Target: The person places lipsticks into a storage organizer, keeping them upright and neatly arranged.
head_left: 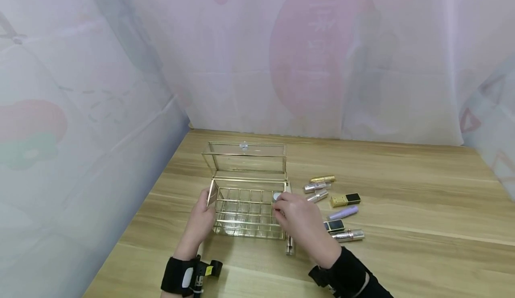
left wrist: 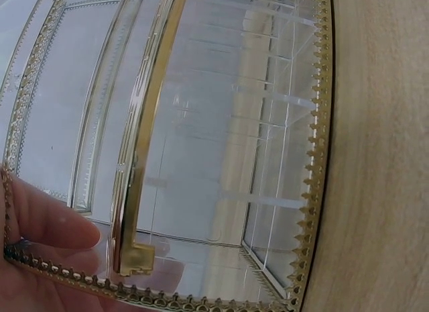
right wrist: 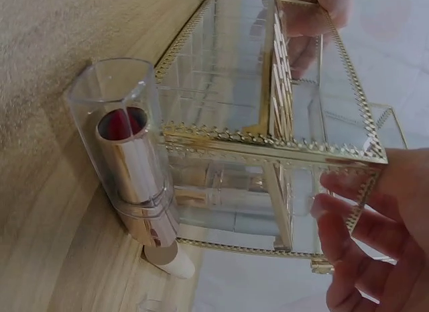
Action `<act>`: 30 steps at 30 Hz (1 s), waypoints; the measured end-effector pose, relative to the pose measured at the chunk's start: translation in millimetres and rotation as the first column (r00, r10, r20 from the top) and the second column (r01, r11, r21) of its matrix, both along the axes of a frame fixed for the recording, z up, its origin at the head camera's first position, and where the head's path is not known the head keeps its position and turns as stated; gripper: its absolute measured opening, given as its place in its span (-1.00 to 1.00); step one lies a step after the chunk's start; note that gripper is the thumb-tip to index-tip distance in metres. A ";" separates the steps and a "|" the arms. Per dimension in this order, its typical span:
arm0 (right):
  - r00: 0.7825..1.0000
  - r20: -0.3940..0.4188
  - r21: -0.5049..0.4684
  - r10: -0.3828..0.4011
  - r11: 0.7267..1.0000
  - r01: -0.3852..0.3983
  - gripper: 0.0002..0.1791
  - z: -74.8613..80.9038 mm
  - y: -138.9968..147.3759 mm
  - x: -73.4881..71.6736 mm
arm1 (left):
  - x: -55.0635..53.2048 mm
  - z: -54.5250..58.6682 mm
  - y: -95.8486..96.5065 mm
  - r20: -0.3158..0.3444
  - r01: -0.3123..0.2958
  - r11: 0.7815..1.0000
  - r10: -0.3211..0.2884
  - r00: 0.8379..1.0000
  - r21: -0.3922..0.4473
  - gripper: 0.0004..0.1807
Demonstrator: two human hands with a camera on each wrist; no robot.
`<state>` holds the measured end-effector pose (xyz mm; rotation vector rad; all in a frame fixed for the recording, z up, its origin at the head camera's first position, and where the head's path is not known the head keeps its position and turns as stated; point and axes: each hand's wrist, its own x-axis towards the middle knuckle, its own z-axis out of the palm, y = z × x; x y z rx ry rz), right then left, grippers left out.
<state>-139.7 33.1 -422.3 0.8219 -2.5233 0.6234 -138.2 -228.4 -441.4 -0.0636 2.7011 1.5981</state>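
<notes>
The glass box [head_left: 249, 237] with gold metal frame stands on the wooden table [head_left: 422, 190], a little to the left of its middle. Its lid [head_left: 249, 155] is raised on the far side, and a clear knob [head_left: 243, 145] sits upon the lid. Inside the box there is a gold-edged grid [head_left: 241, 200], which divides it into many small compartments.

The left hand [head_left: 204, 215] is grasping the left wall of the box, with the thumb over the edge and the other fingers on the outer side of the glass. The right hand [head_left: 299, 215] is at the right end of the box, with its fingers bent above the compartments. Just beside these fingers a white round end [head_left: 276, 196] of a small object is visible, but I cannot tell whether the hand is pinching it.

Close to the right end of the box, on the near side, is a clear-capped lipstick [right wrist: 124, 158] with a red tip. Further to the right, a loose group lies on the table: a gold tube [head_left: 322, 179] is the farthest, then two silvery tubes [head_left: 317, 187], a gold-and-black lipstick [head_left: 345, 200], a purple tube [head_left: 343, 213], a black-and-gold case [head_left: 335, 225] and, nearest, a shiny silver tube [head_left: 348, 235]. Each wrist wears a black strap [head_left: 178, 276].
</notes>
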 end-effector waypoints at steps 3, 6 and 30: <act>0.999 0.041 -0.015 0.035 0.999 -0.034 -0.90 0.8 3.4 0.4 | 0.2 -0.1 -0.2 0.004 0.000 1.000 0.000 1.000 0.002 -0.35; 0.996 0.074 -0.028 0.054 0.998 -0.052 -0.87 1.5 7.9 1.6 | 0.1 -0.6 -0.2 0.005 -0.002 1.000 0.002 1.000 -0.003 -0.34; 0.985 0.173 0.012 -0.020 1.000 0.018 -0.91 -3.1 41.0 14.2 | -0.2 -0.7 -1.5 0.004 -0.011 1.000 0.010 1.000 0.016 -0.32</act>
